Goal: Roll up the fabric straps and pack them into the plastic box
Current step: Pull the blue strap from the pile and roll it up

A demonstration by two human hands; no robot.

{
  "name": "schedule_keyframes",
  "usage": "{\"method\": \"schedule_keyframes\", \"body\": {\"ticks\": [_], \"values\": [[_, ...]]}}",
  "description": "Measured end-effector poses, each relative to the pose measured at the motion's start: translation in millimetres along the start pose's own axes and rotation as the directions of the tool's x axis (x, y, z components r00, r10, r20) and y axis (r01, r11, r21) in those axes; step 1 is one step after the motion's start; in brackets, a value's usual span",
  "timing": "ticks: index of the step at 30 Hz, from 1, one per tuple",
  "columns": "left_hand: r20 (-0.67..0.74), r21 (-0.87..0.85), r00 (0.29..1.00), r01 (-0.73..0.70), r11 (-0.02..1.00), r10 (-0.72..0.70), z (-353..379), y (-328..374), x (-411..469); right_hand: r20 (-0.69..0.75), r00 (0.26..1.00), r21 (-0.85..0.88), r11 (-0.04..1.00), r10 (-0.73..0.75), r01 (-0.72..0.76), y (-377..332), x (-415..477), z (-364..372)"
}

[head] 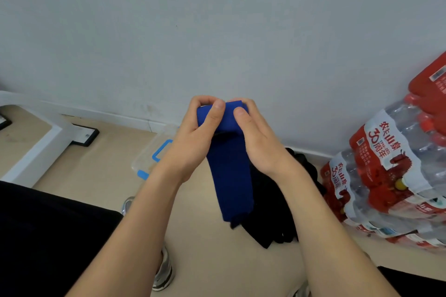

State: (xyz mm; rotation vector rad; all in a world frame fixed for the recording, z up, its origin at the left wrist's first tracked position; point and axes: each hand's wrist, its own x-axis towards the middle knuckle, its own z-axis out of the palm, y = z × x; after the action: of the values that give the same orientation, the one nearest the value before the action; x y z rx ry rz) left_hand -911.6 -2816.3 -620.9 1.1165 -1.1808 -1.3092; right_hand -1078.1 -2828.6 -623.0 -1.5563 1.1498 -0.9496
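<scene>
Both grips are closed on the top end of the blue strap [231,176]. Left hand [193,137] has its thumb pressed on the front, fingers curled behind. Right hand [258,142] mirrors it, thumb just beside the left one. Between them sits a small wound start of a roll, held in the air in front of the wall. The rest hangs straight down, tail free above the floor [217,260].

My read on handling: light, soft, limp, no stiffness of its own, not fragile. Cloth-on-cloth shouldn't slip much, but I reckon the roll springs open if let go. Best hold is across the full width, thumbs on the roll, fingers feeding from behind. Once wound, pinch over the tail end so it stays trapped.

Plastic box [154,152], clear w/ blue latches, is on the floor down-left, partly hidden by the left wrist. Black straps [272,212] lie piled on the floor behind the hanging tail. Bottled-water packs [386,164] are stacked at right by the wall.
</scene>
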Motion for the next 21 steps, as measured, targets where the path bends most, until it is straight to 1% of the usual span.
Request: {"method": "schedule_keyframes", "body": {"ticks": [2,5,8,12,14,17,19,21], "values": [[-0.055,0.061,0.997,-0.051,0.997,0.055,4,3,-1,0.008,1.0,-0.014,1.0,0.006,-0.006,2,-2,4],[-0.093,0.113,0.989,-0.105,0.988,0.116,9,7,-1,0.036,0.999,0.019,1.0,0.009,-0.009,0,-3,9],[-0.109,0.137,0.982,-0.14,0.981,0.155,9,10,1,0.0,1.0,-0.026,1.0,-0.018,0.018,-3,-2,10],[-0.031,0.208,0.992,-0.113,0.972,0.122,3,11,4,-0.049,0.996,-0.134,0.988,-0.079,0.072,-5,0,1],[-0.01,0.231,0.997,-0.068,0.97,0.073,-1,12,3,-0.085,0.99,-0.143,0.985,-0.113,0.1,-4,0,-2],[0.024,0.172,1.0,0.009,0.985,-0.014,-6,11,2,-0.096,0.982,-0.133,0.98,-0.163,0.149,-3,-1,-1],[0.045,0.128,0.999,-0.008,0.992,0.003,-10,8,0,-0.082,0.982,-0.089,0.983,-0.171,0.163,-2,-1,-4],[0.065,0.094,0.996,-0.066,0.993,0.06,-17,6,0,-0.072,0.987,0.004,0.989,-0.144,0.145,-2,-2,-9]]}}
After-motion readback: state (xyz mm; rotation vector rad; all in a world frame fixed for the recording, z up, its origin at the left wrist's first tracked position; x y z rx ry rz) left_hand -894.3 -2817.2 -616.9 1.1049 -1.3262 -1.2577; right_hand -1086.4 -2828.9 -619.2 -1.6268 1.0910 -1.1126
